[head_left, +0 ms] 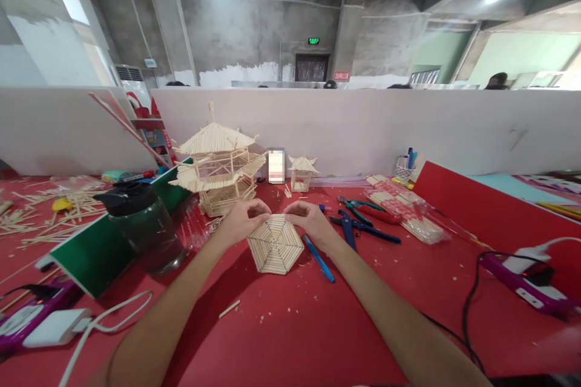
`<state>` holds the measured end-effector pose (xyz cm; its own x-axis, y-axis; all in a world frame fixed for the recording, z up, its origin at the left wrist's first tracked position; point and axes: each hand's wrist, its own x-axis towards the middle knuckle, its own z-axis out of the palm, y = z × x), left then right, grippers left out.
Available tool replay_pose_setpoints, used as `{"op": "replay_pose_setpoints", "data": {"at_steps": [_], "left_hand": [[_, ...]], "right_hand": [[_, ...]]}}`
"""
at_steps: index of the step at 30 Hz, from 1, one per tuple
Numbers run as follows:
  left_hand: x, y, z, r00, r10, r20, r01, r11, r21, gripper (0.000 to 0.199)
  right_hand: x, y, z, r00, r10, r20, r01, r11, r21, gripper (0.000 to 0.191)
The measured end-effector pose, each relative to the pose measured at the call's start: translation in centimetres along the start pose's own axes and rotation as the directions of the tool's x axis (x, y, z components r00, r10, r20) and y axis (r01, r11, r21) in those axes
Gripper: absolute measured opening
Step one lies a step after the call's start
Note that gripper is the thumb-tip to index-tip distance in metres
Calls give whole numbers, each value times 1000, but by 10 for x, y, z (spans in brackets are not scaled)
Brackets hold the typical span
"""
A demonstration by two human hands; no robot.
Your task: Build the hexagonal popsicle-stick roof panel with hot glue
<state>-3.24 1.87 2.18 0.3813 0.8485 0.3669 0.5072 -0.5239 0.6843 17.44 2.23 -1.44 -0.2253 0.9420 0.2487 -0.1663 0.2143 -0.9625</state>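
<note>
Head view: red table [295, 344], big stick pagoda [215, 138], flat stick panel [275, 254].

Pagoda's up by the table's far edge, with a dark-lidded bottle [145, 233] nearer the left edge. The many-sided panel is around mid-table, between near and far edges, can't tell if it's touching down. Left hand [245, 217] and right hand [309, 219] each have a narrow pinch on its far rim. Little stick pavilion [302, 164] also sits toward the far edge, and a blue pen [320, 260] lies just right of the panel.
</note>
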Motion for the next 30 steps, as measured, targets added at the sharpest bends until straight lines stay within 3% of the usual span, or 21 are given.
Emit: {"op": "replay_pose_setpoints", "data": {"at_steps": [10,14,22,30], "left_hand": [[2,-9,-1,999,14,48,-11,998,-57,14],[2,-10,0,998,-13,66,18,997,-71,14],[0,-3,2,998,57,33,-58,998,32,10],[-5,4,-2,979,186,79,-199,954,224,17]], "right_hand": [[-2,0,-5,992,5,130,1,999,-51,24],[0,2,-5,992,-20,121,33,993,-109,20],[1,5,-4,994,-66,88,79,985,-156,17],[2,6,-7,985,-143,94,160,964,-210,14]]}}
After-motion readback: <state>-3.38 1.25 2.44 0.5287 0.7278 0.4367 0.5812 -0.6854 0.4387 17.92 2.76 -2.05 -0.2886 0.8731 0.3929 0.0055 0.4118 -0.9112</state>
